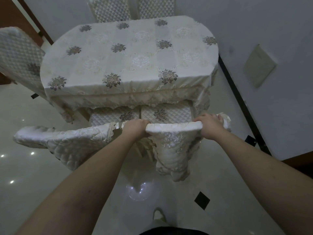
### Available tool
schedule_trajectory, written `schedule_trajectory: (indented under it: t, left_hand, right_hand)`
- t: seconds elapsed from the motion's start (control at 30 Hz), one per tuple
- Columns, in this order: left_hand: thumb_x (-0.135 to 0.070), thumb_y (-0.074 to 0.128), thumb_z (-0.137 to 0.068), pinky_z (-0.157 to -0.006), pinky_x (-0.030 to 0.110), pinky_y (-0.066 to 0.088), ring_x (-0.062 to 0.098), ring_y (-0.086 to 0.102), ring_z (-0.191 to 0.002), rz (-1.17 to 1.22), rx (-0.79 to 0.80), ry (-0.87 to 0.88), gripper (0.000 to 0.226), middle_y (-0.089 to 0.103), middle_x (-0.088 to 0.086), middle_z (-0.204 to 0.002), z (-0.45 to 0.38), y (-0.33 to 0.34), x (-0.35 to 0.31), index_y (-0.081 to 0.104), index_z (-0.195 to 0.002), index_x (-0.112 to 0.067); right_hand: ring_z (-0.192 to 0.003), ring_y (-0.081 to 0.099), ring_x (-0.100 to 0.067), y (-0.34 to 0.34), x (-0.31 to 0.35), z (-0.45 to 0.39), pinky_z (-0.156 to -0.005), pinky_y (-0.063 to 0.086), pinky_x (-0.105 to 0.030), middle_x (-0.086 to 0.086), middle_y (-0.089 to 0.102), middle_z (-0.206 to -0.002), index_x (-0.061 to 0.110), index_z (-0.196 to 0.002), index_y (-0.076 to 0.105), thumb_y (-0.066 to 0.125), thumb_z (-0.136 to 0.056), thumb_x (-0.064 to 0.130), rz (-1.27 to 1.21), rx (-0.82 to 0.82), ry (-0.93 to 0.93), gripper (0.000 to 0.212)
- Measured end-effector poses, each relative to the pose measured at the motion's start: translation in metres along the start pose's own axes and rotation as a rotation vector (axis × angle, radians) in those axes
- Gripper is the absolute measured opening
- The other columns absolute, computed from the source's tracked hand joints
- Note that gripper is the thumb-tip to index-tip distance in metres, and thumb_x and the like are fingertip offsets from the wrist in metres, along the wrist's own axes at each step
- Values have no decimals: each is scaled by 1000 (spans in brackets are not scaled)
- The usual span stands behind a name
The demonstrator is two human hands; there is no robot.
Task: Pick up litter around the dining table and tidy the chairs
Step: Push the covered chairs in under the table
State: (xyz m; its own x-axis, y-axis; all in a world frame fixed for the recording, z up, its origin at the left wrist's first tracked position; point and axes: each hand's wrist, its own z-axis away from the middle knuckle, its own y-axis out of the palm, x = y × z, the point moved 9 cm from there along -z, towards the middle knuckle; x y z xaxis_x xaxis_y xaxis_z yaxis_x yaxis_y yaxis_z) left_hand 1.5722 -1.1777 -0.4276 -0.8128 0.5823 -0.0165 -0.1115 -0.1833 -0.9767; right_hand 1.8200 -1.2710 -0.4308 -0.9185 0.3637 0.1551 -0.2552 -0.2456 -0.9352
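head view: no legible writing or brand marks. left hand (135,127) and right hand (210,125) both grip the top rail of the near right chair (174,133), whose seat sits tucked under the near edge of the dining table (128,53). second chair (67,141) just beside it on the left. floral tablecloth, glossy pale tile floor (33,175), grey wall (271,22).

Left hand (135,128) fingertips hidden behind chair back (174,127); chair seats under tablecloth (128,53).
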Motion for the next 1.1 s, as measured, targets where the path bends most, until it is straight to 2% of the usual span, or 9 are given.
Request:
schedule_trajectory:
  t: [0.37, 0.53, 0.77, 0.87, 0.97, 1.1]
  left_hand:
    - [-46, 64, -81, -64, 30, 39, 22, 63, -96, -16, 3, 31, 37, 68, -1, -103, -42, -2, 20, 61, -114, -29]
    - [-47, 66, -81, -68, 33, 43, 23, 63, -98, -5, 13, 47, 41, 67, -1, -106, -56, 1, 25, 60, -116, -27]
    - [-43, 66, -80, -67, 33, 46, 25, 64, -92, -2, -16, 35, 35, 68, 0, -99, -65, 2, 26, 62, -108, -24]
    - [-39, 67, -80, -64, 31, 40, 26, 63, -90, 10, -22, 15, 30, 68, 2, -97, -65, -1, 25, 62, -104, -21]
    - [-39, 65, -80, -65, 32, 45, 26, 63, -85, 3, -38, 2, 28, 68, 4, -94, -65, -1, 25, 60, -98, -19]
    - [-37, 67, -75, -70, 33, 45, 25, 63, -88, 26, -10, -35, 26, 69, 2, -94, -65, 5, 27, 62, -97, -23]
  right_hand:
    - [-121, 41, -29, -13, 10, -33, -112, 17, -51, 3, 51, -128, 43, -117, 58, 64, -77, 14, 23, -15, -3, 51]
    - [-122, 41, -31, -15, 9, -46, -111, 17, -52, 2, 49, -131, 42, -120, 57, 62, -79, 16, 22, -5, 0, 49]
    - [-124, 39, -29, -14, 6, -57, -112, 16, -52, 3, 47, -131, 42, -122, 55, 64, -78, 15, 43, 18, -16, 52]
    - [-124, 38, -28, -14, 6, -58, -112, 15, -52, 3, 47, -131, 42, -122, 54, 64, -78, 13, 37, 29, -27, 53]
    - [-125, 37, -26, -14, 7, -59, -112, 14, -52, 4, 47, -129, 43, -121, 54, 63, -77, 15, 24, 26, -52, 53]
    - [-122, 42, -24, -13, 8, -60, -110, 20, -51, 4, 51, -125, 42, -121, 54, 63, -77, 22, 53, 36, -121, 50]
